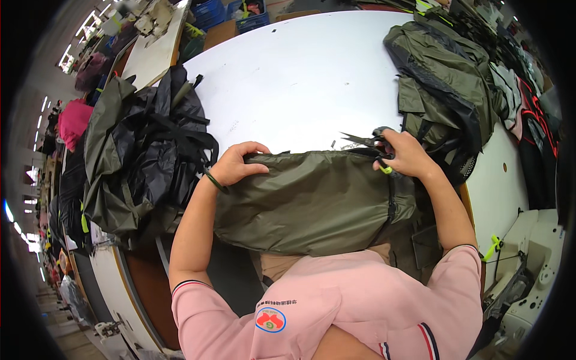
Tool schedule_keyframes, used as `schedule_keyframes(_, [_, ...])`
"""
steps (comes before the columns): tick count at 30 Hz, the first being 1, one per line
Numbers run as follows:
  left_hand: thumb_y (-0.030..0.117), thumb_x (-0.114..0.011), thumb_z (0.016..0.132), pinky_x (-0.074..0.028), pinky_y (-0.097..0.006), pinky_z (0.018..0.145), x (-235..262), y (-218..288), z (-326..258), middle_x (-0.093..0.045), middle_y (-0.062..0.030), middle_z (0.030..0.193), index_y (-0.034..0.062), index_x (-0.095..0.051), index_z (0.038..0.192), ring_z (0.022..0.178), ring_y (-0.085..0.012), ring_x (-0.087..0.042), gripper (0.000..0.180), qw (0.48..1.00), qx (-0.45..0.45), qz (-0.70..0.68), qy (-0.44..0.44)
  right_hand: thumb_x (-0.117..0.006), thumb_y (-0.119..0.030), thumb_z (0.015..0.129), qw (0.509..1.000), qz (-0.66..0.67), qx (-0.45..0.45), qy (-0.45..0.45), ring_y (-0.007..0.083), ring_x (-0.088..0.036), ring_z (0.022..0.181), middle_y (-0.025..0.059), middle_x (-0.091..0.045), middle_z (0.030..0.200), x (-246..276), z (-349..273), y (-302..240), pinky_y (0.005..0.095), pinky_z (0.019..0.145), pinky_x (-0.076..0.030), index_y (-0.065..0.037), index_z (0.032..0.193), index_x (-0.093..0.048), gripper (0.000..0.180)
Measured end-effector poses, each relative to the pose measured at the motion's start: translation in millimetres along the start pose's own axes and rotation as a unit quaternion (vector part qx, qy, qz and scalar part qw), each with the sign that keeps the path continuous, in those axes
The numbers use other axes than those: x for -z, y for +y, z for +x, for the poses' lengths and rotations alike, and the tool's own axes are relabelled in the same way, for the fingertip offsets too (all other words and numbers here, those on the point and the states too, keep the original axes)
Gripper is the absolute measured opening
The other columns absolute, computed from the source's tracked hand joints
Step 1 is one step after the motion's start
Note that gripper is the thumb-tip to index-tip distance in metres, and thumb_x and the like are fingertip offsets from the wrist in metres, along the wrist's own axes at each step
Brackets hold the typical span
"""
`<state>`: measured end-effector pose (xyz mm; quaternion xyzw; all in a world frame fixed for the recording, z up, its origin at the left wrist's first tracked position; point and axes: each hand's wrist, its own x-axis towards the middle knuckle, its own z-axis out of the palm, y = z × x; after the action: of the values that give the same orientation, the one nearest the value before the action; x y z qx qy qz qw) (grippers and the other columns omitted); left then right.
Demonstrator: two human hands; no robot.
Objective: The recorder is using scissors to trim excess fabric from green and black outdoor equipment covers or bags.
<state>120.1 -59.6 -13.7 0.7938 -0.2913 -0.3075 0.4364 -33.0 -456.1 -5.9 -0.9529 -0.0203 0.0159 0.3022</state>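
An olive-green fabric bag or backpack piece (pixel 306 198) hangs over the near edge of the white table and across my lap. My left hand (pixel 235 165) grips its upper left corner, thumb on the near side and fingers over the top edge. At the upper right of the fabric, my right hand (pixel 407 151) holds scissors (pixel 359 140), blades apart and pointing left just above the seam. A yellow-green tab (pixel 384 168) shows below the right fingers. A dark strap or zip (pixel 392 207) runs down the bag's right side.
A heap of olive and black bags (pixel 144 150) lies on the left. Another pile of olive fabric (pixel 447 78) covers the table's right side. The white table top (pixel 294 78) carries small scraps. A white sewing machine (pixel 531 270) stands at lower right; blue crates (pixel 249 18) are beyond.
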Motion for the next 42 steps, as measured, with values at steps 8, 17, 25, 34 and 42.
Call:
schedule_keyframes(8, [0.008,-0.079,0.079,-0.045,-0.026,0.083,-15,2,-35,-0.061,-0.0019,0.093,0.0069,-0.071,0.105,0.089,-0.0135,-0.057,0.027,0.997,-0.079,-0.009,0.006,-0.081,-0.052,0.065,0.972,-0.108,0.170,-0.125,0.0356,-0.061,0.074,0.0141,-0.061,0.077,-22,51,-45,0.0435,0.065,-0.047,-0.002,0.082,-0.057,0.058])
schedule_keyframes(17, [0.009,-0.078,0.078,-0.042,-0.027,0.076,-19,1,-42,-0.055,-0.0027,0.084,0.0085,-0.071,0.104,0.081,-0.0148,-0.052,0.027,0.992,-0.126,0.010,0.016,-0.075,-0.063,0.067,0.957,-0.110,0.161,-0.216,0.0374,-0.063,0.077,0.0151,-0.064,0.077,-24,65,-67,0.0443,0.067,-0.048,-0.003,0.080,-0.058,0.063])
schedule_keyframes(25, [0.011,-0.077,0.078,-0.045,-0.027,0.080,-20,8,-44,-0.060,-0.0038,0.091,0.0073,-0.070,0.105,0.087,-0.0160,-0.056,0.028,0.995,-0.096,0.002,0.030,-0.080,-0.053,0.066,0.959,-0.107,0.174,-0.195,0.0358,-0.063,0.073,0.0138,-0.063,0.076,-33,64,-75,0.0430,0.063,-0.048,-0.003,0.082,-0.057,0.057])
schedule_keyframes(34, [0.015,-0.077,0.079,-0.046,-0.029,0.082,-19,5,-43,-0.062,-0.0048,0.095,0.0065,-0.070,0.106,0.090,-0.0170,-0.058,0.029,0.996,-0.075,0.013,0.043,-0.082,-0.052,0.063,0.971,-0.112,0.159,-0.141,0.0370,-0.062,0.069,0.0150,-0.062,0.069,-45,57,-66,0.0425,0.062,-0.048,-0.003,0.079,-0.059,0.057])
schedule_keyframes(42, [0.014,-0.076,0.080,-0.045,-0.028,0.081,-21,3,-43,-0.062,-0.0049,0.092,0.0053,-0.069,0.106,0.088,-0.0158,-0.058,0.029,0.995,-0.089,0.017,0.046,-0.082,-0.053,0.063,0.966,-0.106,0.224,-0.079,0.0347,-0.063,0.073,0.0114,-0.063,0.073,-50,58,-73,0.0422,0.067,-0.048,-0.005,0.079,-0.058,0.056])
